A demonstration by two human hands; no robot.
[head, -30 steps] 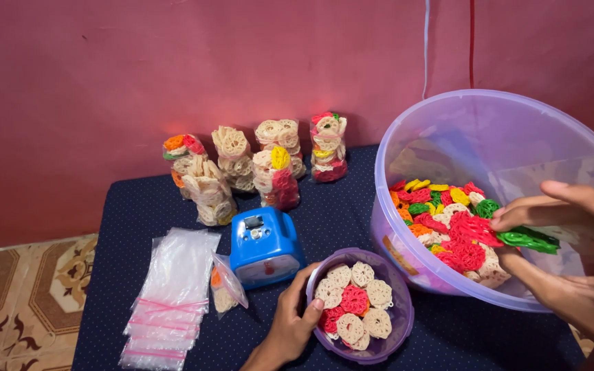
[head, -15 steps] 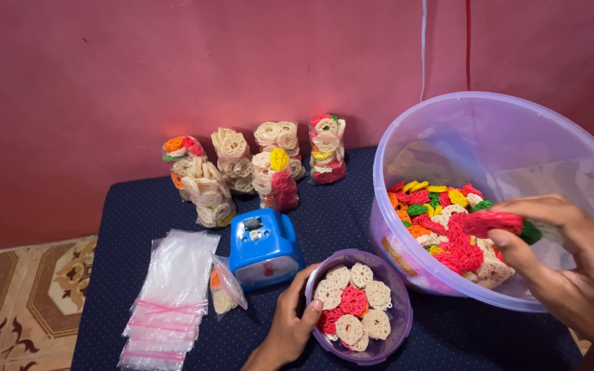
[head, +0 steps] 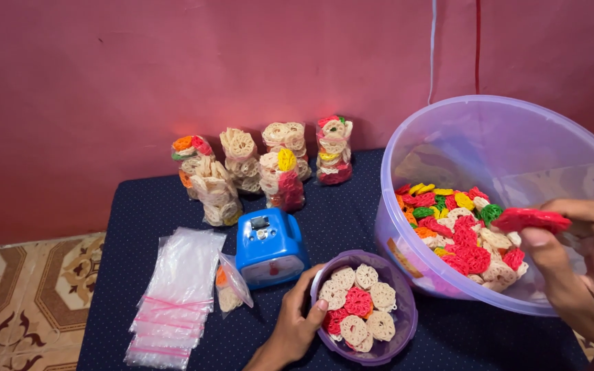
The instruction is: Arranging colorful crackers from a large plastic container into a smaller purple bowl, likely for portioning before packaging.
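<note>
**On the dark dotted surface: crackers, bags, bowls**

Far left, stack of clear bags (head: 177, 295). Behind, filled cracker packets (head: 262, 168). Centre, blue scale (head: 269, 247). Left hand (head: 297, 323), grip curled on rim of small purple bowl (head: 403, 323) of crackers. Right, large tub (head: 503, 137). Right hand (head: 586, 275), grip pinching red cracker (head: 531, 220) over tub.

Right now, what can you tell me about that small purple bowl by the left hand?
The small purple bowl is round, shallow and looks like translucent plastic. It sits upright on the dark dotted tablecloth, just in front of the big tub and right of the blue box. It holds round lacy crackers, mostly cream with a few red. The left hand grips its left rim.
</note>
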